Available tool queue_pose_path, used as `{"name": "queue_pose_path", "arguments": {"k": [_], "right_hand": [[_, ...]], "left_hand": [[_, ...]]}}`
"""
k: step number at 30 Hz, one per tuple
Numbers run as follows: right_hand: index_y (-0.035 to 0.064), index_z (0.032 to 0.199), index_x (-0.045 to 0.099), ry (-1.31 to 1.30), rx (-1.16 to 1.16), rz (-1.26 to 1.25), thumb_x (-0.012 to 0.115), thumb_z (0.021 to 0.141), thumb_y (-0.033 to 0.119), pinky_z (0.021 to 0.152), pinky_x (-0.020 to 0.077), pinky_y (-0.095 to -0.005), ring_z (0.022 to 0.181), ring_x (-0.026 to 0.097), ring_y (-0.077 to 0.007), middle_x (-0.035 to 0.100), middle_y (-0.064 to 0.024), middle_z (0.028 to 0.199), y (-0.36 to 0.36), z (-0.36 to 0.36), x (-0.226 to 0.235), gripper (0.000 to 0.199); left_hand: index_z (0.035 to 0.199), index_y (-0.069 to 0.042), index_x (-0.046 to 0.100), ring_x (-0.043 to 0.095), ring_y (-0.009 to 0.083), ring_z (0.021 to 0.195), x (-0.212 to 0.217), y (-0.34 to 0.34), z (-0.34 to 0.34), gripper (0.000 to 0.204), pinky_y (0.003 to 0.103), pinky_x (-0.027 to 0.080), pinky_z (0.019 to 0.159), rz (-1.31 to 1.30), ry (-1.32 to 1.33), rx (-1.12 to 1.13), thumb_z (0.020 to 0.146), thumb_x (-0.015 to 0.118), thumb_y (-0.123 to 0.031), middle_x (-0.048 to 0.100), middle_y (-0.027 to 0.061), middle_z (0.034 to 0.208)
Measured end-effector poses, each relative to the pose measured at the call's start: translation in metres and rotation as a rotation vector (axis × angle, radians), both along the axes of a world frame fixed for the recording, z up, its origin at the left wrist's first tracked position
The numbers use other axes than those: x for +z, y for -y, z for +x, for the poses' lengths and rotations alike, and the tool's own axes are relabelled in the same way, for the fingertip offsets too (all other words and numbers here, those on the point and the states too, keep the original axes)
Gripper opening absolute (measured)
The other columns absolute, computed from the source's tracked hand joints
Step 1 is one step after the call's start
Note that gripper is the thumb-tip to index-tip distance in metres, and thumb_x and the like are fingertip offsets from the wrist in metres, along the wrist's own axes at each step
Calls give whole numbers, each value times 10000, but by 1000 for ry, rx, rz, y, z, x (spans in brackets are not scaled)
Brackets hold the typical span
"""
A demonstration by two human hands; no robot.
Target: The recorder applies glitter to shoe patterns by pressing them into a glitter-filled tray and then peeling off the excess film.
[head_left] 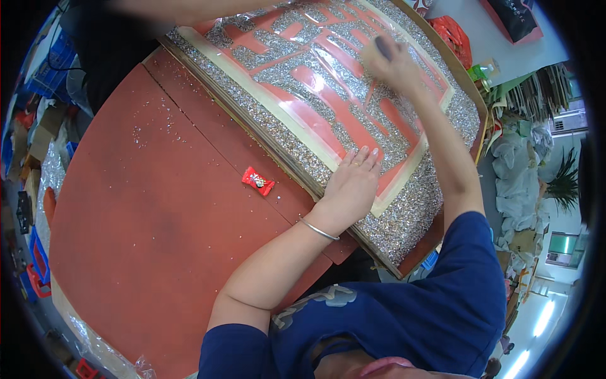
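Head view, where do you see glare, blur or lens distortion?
Head view: white glare streaks the glossy transparent sheet with coral-red shapes; the bare right hand is motion-blurred, the bare left hand clearer; bright white tube lights glow lower right; fisheye leaves dark corners.

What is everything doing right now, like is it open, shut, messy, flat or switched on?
Left hand: open, resting on the patterned sheet
Right hand: closed around a dark object, blurred
Patterned sheet: spread over glittery bits
Candy: wrapped, lying on the table
Table: messy, sprinkled with tiny bits
Red plastic bag: crumpled
Ceiling lights: switched on
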State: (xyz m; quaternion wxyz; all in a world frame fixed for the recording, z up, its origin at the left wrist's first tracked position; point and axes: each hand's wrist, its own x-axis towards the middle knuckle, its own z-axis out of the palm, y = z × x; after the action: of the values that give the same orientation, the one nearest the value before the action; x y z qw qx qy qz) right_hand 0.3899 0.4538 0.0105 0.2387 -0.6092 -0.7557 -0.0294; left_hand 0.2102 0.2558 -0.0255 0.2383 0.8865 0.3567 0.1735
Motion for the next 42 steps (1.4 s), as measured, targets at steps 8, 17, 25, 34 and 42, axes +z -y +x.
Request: {"name": "queue_pose_path", "arguments": {"k": [8, 17, 25, 34, 42], "right_hand": [[74, 1298, 497, 113, 321, -64, 726, 735, 302, 818, 520, -436, 1102, 559, -295, 479, -169, 1301, 93, -17, 10, 649], [82, 1327, 459, 149, -61, -47, 722, 729, 370, 881, 486, -438, 1085, 560, -369, 517, -207, 1245, 68, 82, -1, 714], [98, 1371, 415, 135, -264, -203, 681, 753, 500, 934, 465, -427, 1106, 543, -422, 466, -260, 1274, 79, 125, 10, 784], [222, 1409, 381, 236, -278, -108, 545, 732, 688, 979, 434, -436, 1160, 512, -445, 463, -302, 1293, -91, 101, -6, 838], [243, 1421, 368, 102, -301, -168, 544, 696, 731, 983, 434, -432, 1177, 517, -423, 423, -279, 1351, -154, 71, -23, 892]], "left_hand": [[1297, 33, 472, 388, 310, 1317, 3, 6, -3, 432, 431, 277, 1104, 50, 28, 65, 904, 497, -146, 464, 188, 1367], [1276, 27, 501, 364, 304, 1342, 5, 4, 1, 400, 422, 262, 1116, 7, 14, 48, 900, 463, -103, 445, 180, 1397], [1271, 41, 505, 366, 324, 1338, 13, 3, -2, 476, 432, 261, 1117, 13, -8, 8, 799, 470, 1, 452, 200, 1385], [1247, 58, 517, 368, 341, 1334, 16, 2, -4, 472, 451, 277, 1107, 6, 4, -27, 778, 481, 22, 448, 213, 1381], [1241, 41, 524, 381, 336, 1326, 16, 1, -1, 379, 452, 280, 1106, -46, 69, 16, 876, 473, -48, 457, 193, 1379]]}}
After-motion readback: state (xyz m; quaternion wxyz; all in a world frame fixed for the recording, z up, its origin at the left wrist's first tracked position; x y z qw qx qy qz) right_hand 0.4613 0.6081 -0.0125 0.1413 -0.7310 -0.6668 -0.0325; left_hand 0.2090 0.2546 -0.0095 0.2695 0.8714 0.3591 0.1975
